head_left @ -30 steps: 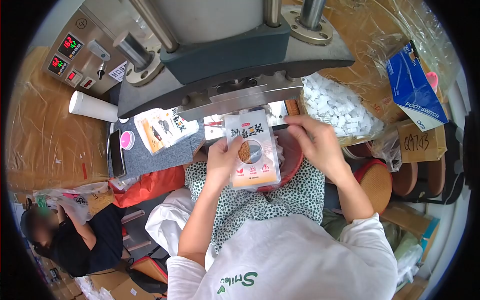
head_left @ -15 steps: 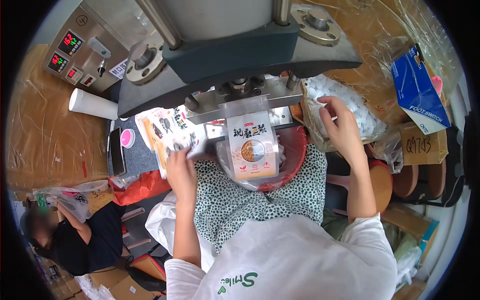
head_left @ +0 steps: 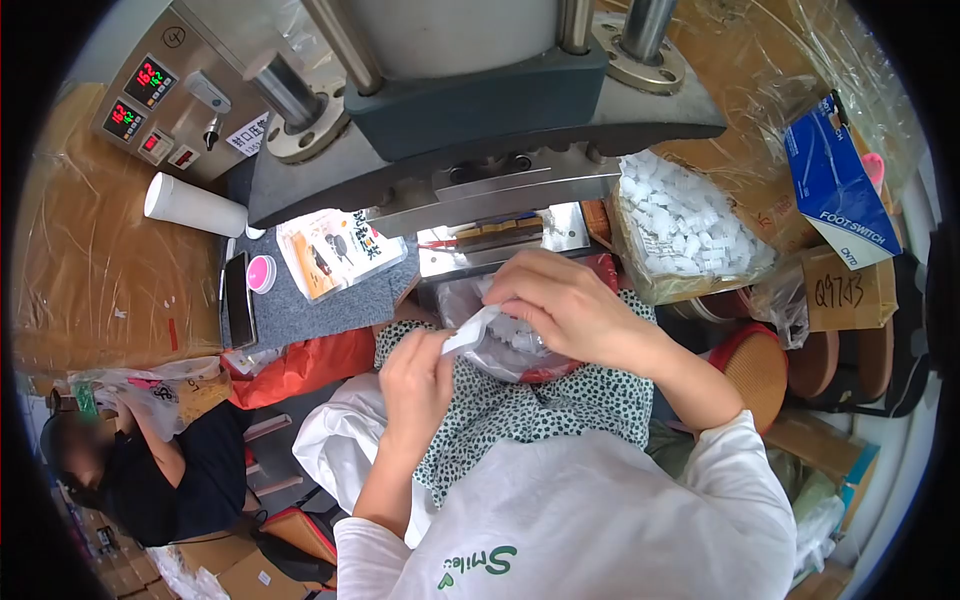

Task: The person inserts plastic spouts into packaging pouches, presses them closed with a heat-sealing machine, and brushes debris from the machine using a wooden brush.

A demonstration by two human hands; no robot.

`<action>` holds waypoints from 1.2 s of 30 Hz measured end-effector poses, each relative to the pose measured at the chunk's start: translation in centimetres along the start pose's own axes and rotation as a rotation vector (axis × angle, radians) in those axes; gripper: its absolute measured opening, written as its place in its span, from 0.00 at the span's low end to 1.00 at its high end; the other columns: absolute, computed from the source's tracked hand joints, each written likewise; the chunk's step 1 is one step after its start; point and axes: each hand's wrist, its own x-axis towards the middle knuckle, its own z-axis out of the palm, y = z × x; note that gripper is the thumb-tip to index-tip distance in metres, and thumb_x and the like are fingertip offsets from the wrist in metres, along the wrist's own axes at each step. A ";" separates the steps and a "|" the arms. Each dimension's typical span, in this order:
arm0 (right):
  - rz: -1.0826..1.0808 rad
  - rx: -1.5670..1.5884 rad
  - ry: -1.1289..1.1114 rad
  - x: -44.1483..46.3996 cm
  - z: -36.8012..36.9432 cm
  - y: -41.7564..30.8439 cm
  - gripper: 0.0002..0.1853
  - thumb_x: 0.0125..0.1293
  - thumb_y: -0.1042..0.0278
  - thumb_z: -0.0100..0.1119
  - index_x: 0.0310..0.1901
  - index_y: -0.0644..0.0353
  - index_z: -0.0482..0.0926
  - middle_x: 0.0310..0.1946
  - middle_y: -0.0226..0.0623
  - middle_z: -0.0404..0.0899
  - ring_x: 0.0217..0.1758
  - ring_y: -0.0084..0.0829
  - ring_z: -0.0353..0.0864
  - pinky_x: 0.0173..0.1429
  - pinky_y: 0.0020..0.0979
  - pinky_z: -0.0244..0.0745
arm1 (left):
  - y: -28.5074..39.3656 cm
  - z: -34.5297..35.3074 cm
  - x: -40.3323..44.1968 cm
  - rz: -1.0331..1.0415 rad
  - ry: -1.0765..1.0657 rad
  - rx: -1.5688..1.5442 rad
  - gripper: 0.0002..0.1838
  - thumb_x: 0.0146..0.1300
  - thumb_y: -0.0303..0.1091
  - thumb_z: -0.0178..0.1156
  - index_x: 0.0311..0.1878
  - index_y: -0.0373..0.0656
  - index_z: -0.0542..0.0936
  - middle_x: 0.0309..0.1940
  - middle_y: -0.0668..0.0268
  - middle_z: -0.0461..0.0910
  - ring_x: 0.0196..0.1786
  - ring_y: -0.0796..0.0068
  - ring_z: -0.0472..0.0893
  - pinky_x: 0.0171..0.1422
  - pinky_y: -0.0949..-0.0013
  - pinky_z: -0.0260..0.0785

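Note:
A narrow white piece [head_left: 470,334] spans the gap between my two hands, above the red bowl [head_left: 606,270] on my lap. It may be a pouch seen edge-on; I cannot tell. My left hand [head_left: 416,385] pinches its lower left end, and my right hand [head_left: 570,312] has closed fingers on its upper right end. Beyond my hands, the press's metal jaw [head_left: 500,195] is raised over a shiny plate [head_left: 450,262]. Printed pouches [head_left: 335,255] lie on the grey mat to the left. The bowl holds clear plastic and white bits, partly covered by my right hand.
A box of small white parts [head_left: 685,225] stands right of the press. The control unit [head_left: 165,95], a white cylinder [head_left: 195,205], a pink-lidded jar [head_left: 261,273] and a phone [head_left: 238,300] are at the left. Another person [head_left: 165,470] sits at the lower left.
The printed pouch that hung at the jaw is no longer there. My left hand has left the mat's pouches and my right hand the parts box; both now meet at the white piece. The jaw is higher.

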 end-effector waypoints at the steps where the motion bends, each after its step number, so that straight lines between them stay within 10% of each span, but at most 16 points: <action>1: 0.027 0.026 -0.004 -0.2 0.0 0.8 0.08 0.63 0.76 0.64 0.45 0.65 0.81 0.41 0.41 0.82 0.46 0.43 0.83 0.51 0.39 0.77 | -0.1 0.7 -0.2 -0.040 -0.043 -0.053 0.10 0.58 0.18 0.62 0.43 0.36 0.81 0.35 0.55 0.81 0.33 0.53 0.81 0.37 0.59 0.73; 16: 0.477 0.272 0.045 -1.9 -1.9 2.4 0.14 0.66 0.75 0.63 0.52 0.68 0.79 0.47 0.46 0.84 0.48 0.40 0.86 0.50 0.37 0.81 | 1.2 4.6 1.5 -0.150 -0.236 -0.227 0.07 0.69 0.30 0.61 0.42 0.37 0.82 0.32 0.51 0.82 0.34 0.47 0.83 0.37 0.57 0.74; 19: 0.491 0.192 0.173 -2.1 -1.7 2.4 0.16 0.68 0.76 0.63 0.56 0.68 0.78 0.47 0.42 0.85 0.52 0.33 0.85 0.56 0.31 0.79 | 1.7 4.7 2.2 -0.375 -0.297 -0.447 0.10 0.71 0.30 0.61 0.44 0.31 0.82 0.33 0.57 0.85 0.32 0.78 0.82 0.36 0.69 0.73; 22: 0.362 0.004 0.297 -2.6 -2.4 2.6 0.18 0.65 0.74 0.65 0.56 0.68 0.78 0.48 0.48 0.84 0.49 0.41 0.87 0.50 0.37 0.82 | -0.2 6.4 3.1 -0.592 -0.290 -0.807 0.12 0.73 0.32 0.60 0.45 0.30 0.83 0.37 0.63 0.86 0.36 0.86 0.78 0.38 0.74 0.73; 33: 0.427 -0.828 0.290 -5.0 -6.5 5.5 0.13 0.60 0.77 0.61 0.47 0.62 0.82 0.38 0.47 0.83 0.41 0.52 0.83 0.48 0.47 0.78 | -1.8 8.2 5.7 -0.725 -0.134 -1.139 0.16 0.75 0.35 0.56 0.48 0.25 0.80 0.42 0.57 0.86 0.42 0.72 0.84 0.47 0.69 0.77; 36: 0.546 -0.758 0.140 -5.1 -6.6 7.6 0.13 0.60 0.78 0.60 0.48 0.62 0.82 0.39 0.48 0.82 0.44 0.52 0.82 0.50 0.47 0.76 | -4.1 3.5 7.3 -0.547 -0.028 -0.226 0.24 0.73 0.40 0.60 0.57 0.24 0.76 0.53 0.44 0.82 0.56 0.52 0.82 0.62 0.56 0.73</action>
